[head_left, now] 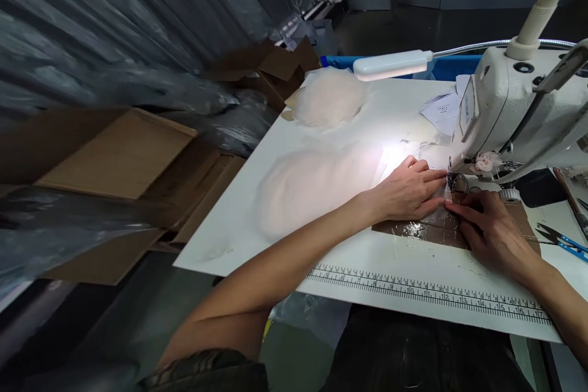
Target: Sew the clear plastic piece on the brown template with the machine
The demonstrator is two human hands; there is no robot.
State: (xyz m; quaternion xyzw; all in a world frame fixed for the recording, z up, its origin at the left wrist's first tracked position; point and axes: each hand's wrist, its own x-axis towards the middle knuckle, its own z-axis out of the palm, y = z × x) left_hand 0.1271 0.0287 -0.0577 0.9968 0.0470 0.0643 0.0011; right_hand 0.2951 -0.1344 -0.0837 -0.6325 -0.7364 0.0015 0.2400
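At the sewing machine, my left hand lies flat with its fingers stretched toward the needle area. It presses on a thin, sheer white fabric. My right hand rests on the other side of the fabric, thumb apart from the outstretched index finger. That index fingertip nearly meets my left thumb at the fabric's edge. Beneath both hands is a shiny brown taped sheet. The needle and the fabric right under it are too small and covered to make out.
Pale, sheer fabric pieces spread across the white table, with a round pile behind. A lamp hangs over the table. Blue-handled snips lie at right. A ruler strip runs along the front. Cardboard boxes stand left.
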